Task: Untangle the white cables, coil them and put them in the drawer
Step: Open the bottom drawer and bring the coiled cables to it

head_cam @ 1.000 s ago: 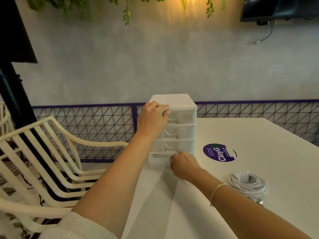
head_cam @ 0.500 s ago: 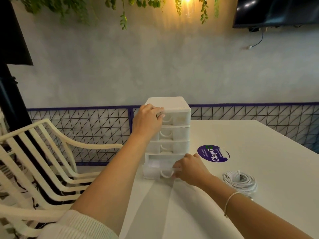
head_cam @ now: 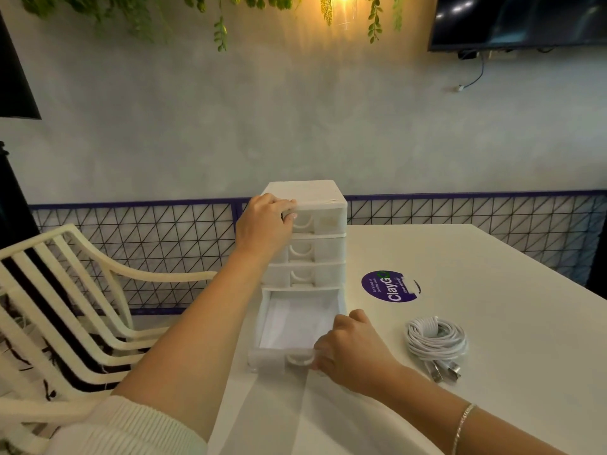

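Single head-worn wide-angle view, facing forward and slightly down.

Camera sits above and behind both forearms, close to the near table (head_cam: 492, 323) edge; drawer unit (head_cam: 323, 205) near centre frame at arm's reach, back wall (head_cam: 295, 126) square-on beyond it, chair (head_cam: 82, 290) at left margin. Edges bend from lens distortion. Only one view, so no overlap with another.

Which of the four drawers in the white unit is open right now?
The bottom drawer, pulled out toward the camera with the right hand on its front. The three drawers above it sit flush and closed.
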